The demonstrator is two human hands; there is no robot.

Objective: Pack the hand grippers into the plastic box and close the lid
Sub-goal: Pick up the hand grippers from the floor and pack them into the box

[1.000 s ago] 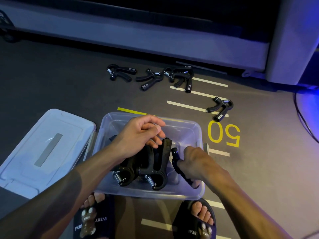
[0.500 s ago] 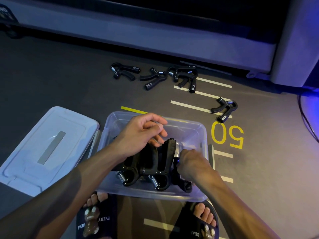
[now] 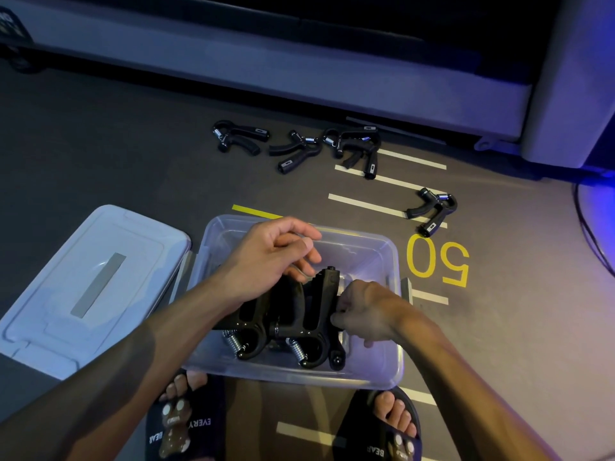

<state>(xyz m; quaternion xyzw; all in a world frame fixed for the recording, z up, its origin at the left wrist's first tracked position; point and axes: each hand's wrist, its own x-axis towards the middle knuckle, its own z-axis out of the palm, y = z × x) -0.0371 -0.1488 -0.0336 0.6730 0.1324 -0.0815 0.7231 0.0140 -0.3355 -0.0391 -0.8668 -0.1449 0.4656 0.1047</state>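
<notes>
Floor dark, white stripes, yellow "50"; pale wall base.

We see our right hand pinching black spring-loaded hand grippers standing inside the clear rectangular plastic box, our left hand hovering above.

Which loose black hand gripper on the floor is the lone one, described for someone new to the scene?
Start at the yellow painted number 50 on the grey floor, right of the clear plastic box. Just beyond it lies one black spring hand gripper, across the white stripes. Unlike the other loose grippers clustered farther left, it lies alone.
</notes>
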